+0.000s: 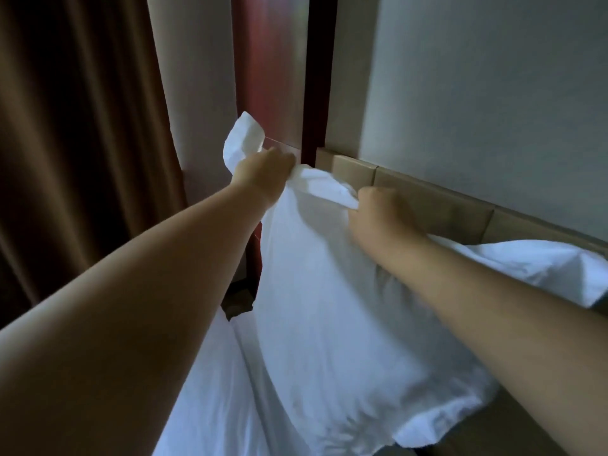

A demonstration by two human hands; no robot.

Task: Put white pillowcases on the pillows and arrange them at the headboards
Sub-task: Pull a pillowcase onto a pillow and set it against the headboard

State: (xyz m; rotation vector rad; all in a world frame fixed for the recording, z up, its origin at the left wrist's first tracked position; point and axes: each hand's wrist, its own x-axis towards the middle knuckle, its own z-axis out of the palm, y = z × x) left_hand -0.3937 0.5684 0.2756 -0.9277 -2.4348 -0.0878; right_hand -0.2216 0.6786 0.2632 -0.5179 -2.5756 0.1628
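Two pillows here: you've got the big pillow [329, 324] hanging upright over the bed [210, 390], lifted by the open end of its pillowcase [316, 185], just in front of the headboard [427, 205]. A second pillow [533, 264] leans on the headboard to the right. Your left hand [263, 169] and right hand [378, 212] are both fisted tight on the case's top edge, though it's blurry, so individual fingers are hard to make out.

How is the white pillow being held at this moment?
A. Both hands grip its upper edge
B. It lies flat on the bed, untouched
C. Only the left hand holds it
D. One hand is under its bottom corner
A: the left hand and right hand both clutch the top edge of the pillow, which hangs upright before the headboard.
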